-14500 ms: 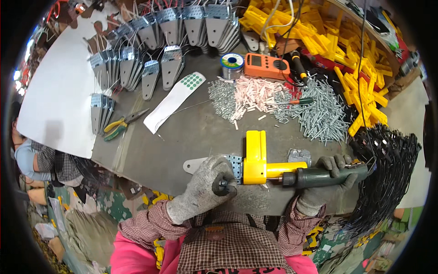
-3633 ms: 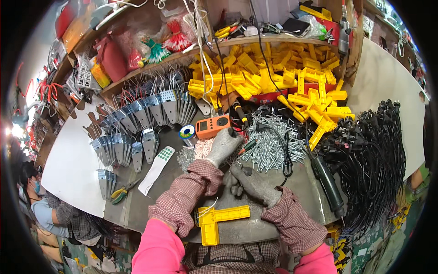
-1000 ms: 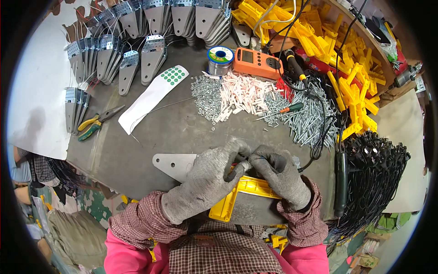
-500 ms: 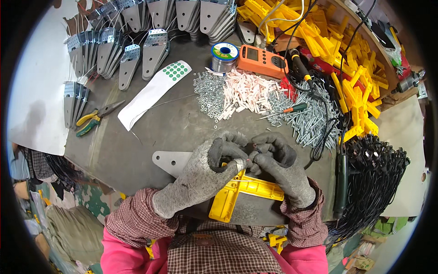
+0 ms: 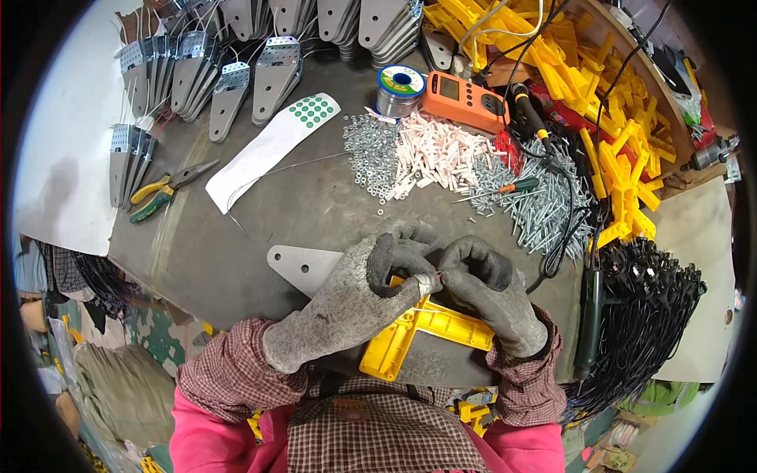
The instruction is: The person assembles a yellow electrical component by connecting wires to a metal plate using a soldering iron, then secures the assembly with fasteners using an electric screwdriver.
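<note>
Both hands wear grey work gloves with dark fingertips and meet above the near edge of the table. My left hand is closed in a pinch, my right hand likewise, their fingertips almost touching. Something tiny and reddish shows between them, too small to name. Just beneath lies a yellow plastic housing with two ribbed arms at an angle, partly covered by my left hand. A short white wire crosses its inner side. From under my left wrist juts a flat grey metal plate with holes.
Beyond my hands lie small nuts, pale pink sleeves and screws. A solder spool stands beside an orange meter. Pliers and a white sticker strip are left; yellow parts and black cables, right.
The fingers of my right hand have shifted slightly and the fingertips of both hands are closer together. The whole view has tilted slightly; the yellow housing stays under my hands.
</note>
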Action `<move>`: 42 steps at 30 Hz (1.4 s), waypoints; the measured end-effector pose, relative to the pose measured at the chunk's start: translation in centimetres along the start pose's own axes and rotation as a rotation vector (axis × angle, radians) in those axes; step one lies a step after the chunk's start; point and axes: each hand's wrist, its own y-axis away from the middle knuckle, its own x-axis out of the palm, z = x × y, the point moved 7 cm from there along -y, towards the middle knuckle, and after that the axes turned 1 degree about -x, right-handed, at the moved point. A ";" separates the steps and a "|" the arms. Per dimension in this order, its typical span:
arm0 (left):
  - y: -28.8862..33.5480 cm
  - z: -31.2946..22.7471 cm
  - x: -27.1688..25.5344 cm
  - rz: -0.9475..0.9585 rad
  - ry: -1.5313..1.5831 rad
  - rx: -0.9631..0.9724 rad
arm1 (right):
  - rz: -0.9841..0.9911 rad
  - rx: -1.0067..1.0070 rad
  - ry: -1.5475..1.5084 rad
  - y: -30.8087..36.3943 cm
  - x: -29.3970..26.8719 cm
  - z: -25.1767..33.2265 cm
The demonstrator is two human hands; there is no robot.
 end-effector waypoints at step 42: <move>0.1 -1.1 -0.1 0.197 -0.125 0.059 | -0.029 -0.728 0.635 1.4 1.8 2.3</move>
